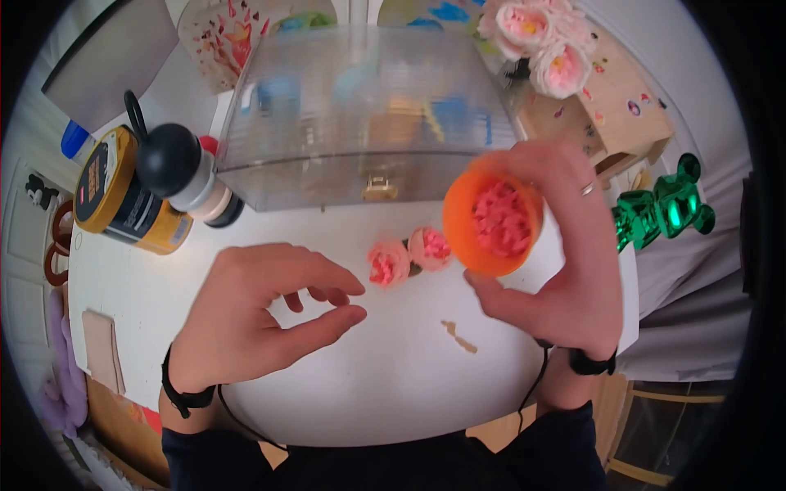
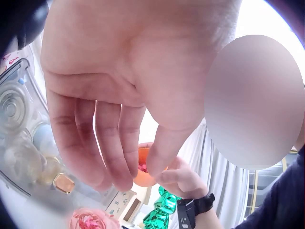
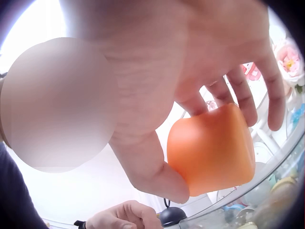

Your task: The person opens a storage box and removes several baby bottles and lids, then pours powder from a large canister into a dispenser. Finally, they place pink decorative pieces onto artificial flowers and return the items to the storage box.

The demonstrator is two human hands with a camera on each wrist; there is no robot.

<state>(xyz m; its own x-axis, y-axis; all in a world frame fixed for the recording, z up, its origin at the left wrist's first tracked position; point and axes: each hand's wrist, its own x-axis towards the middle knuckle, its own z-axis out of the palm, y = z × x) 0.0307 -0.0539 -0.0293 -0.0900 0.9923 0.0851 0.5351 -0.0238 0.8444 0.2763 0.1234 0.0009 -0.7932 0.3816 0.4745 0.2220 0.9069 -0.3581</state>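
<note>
My right hand (image 1: 585, 278) grips a small orange cup (image 1: 461, 225) between thumb and fingers, held above the table with its mouth tilted toward the head camera. Pink crumbly bits (image 1: 502, 219) fill the inside of the cup. In the right wrist view the cup's smooth side (image 3: 212, 152) shows between thumb and fingers. Hovering over the table at the left, my left hand (image 1: 254, 315) holds nothing; its thumb and index tips are apart. Two pink flower heads (image 1: 388, 263) lie on the table between the hands, and a tan scrap (image 1: 458, 337) lies nearer the front.
A clear plastic case (image 1: 360, 114) with a gold latch stands at the back of the white table (image 1: 344, 409). On the left are a yellow-and-black tub (image 1: 123, 196) and a black-topped bottle (image 1: 176, 168). Shiny green bear figure (image 1: 663, 209), wooden box (image 1: 614, 106) and pale pink flowers (image 1: 561, 67) occupy the right.
</note>
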